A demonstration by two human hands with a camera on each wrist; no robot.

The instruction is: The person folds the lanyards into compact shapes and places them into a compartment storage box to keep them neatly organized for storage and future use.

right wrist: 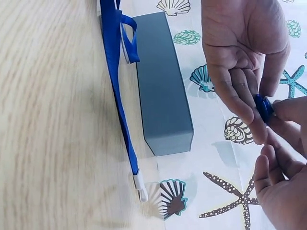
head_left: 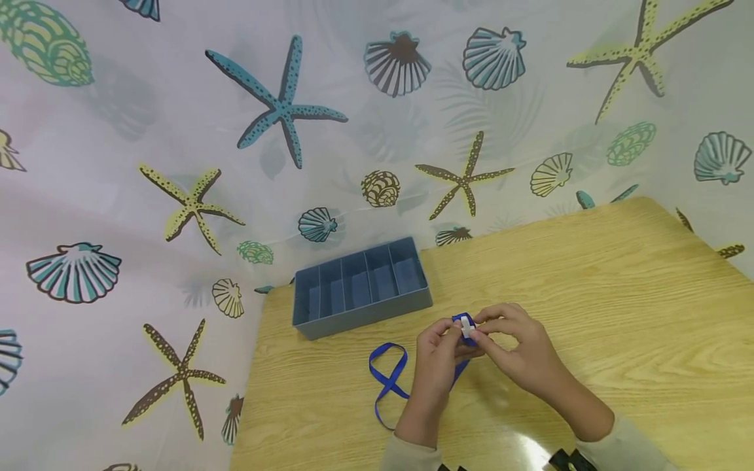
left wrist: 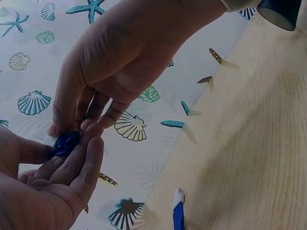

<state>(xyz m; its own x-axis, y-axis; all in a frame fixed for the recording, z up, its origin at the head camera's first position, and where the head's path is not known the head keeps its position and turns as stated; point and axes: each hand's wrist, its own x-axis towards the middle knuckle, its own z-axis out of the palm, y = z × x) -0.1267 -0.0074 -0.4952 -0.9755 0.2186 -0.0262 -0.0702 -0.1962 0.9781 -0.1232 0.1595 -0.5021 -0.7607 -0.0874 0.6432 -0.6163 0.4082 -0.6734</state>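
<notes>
A blue lanyard loops on the wood table to the left of my hands, and part of its strap hangs below them. My left hand pinches a folded blue bundle of it between thumb and fingers. From the other side, my right hand pinches the same bundle with thumb and fingertips. A small white plastic piece shows on the bundle between both hands. In the right wrist view, a white clip ends a strap; fingers partly hide the bundle.
Behind the hands, a grey-blue tray with several compartments stands on the wood table, near its back edge. A curtain printed with shells and starfish hangs behind the table and along its left side.
</notes>
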